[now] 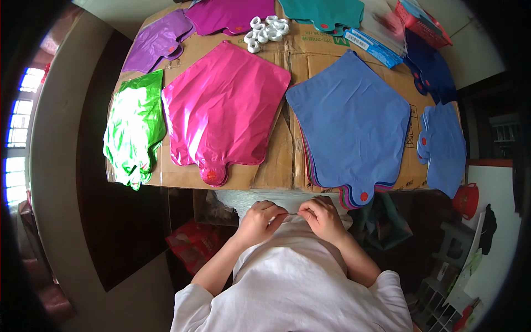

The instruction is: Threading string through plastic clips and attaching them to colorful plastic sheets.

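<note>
Just below the near edge of the cardboard-covered table, my left hand (262,222) and my right hand (322,219) face each other in front of the white shirt. Both are closed, thumbs against fingers. Between the fingertips runs a thin, pale strip (292,213), too small to make out further. Nearest on the table lie a stack of flat pink foil balloons (227,105) and a stack topped by a matte blue one (354,116). Each has a rounded tab with a red dot at its near end. Pink and green layers show beneath the blue one.
Shiny green foil pieces (134,122) lie left, purple (157,41), magenta (235,15) and teal (326,12) ones behind. Blue pieces (444,144) are at the right. White rolls (267,32), a blue-white packet (373,47) and a red basket (423,25) sit at the back.
</note>
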The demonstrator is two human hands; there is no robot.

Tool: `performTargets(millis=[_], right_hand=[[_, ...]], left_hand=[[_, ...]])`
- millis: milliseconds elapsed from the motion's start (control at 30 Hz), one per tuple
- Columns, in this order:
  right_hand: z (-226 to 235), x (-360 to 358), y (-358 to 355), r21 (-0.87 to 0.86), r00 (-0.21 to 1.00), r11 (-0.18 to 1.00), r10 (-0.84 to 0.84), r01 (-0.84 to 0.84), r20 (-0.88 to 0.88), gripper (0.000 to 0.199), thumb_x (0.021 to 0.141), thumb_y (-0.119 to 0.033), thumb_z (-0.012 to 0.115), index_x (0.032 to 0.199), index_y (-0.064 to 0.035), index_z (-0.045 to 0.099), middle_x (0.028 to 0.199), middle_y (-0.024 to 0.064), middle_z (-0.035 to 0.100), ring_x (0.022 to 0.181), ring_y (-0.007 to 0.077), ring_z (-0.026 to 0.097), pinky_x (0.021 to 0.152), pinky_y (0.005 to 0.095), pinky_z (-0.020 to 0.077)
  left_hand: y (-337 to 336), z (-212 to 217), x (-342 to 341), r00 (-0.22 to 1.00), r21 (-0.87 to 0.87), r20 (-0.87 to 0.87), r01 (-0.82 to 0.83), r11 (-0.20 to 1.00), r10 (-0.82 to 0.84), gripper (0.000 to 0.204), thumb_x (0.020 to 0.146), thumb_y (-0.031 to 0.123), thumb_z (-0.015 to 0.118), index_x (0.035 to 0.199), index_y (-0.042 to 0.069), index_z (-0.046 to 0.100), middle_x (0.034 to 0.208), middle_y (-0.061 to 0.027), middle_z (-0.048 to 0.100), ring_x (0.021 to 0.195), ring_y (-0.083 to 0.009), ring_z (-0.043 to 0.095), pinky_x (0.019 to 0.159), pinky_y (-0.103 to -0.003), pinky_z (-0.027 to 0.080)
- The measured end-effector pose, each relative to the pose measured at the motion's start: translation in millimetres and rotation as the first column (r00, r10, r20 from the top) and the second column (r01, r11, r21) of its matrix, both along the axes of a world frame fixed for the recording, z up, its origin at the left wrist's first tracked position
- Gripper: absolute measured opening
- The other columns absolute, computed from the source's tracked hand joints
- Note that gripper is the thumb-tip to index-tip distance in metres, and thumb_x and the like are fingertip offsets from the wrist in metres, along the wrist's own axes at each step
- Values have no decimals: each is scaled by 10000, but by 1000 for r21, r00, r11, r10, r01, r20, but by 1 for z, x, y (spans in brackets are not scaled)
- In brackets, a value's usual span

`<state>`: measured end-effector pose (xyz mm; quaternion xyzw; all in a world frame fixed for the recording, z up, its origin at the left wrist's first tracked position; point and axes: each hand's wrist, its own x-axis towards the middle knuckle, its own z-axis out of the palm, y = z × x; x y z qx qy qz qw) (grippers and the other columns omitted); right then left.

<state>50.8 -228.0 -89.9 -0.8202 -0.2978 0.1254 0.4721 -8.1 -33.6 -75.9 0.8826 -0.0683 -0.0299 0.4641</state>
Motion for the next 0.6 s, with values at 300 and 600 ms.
performTargets(millis=[300, 600], right_hand=[[15, 5, -6, 43, 950, 993, 117, -110, -289, 120, 799, -131, 646, 836, -34, 585, 744, 93, 606, 667, 216, 600, 577, 318, 456], [39, 7, -21, 75, 965, 984, 174, -162, -195, 140, 763, -111, 686, 863, -38, 621, 753, 76, 614, 665, 194, 607, 581, 291, 473]], left_hand=[[30, 16, -8, 810, -675, -585, -472, 567, -22, 68, 836, 71, 567, 815, 10, 545, 716, 2, 495, 612, -78, 424, 555, -218, 330], [131, 176, -39, 871, -974, 226, 200, 104, 436, 152, 855, 69, 520, 787, 129, 398, 585, 23, 343, 489, -76, 276, 415, -252, 197]])
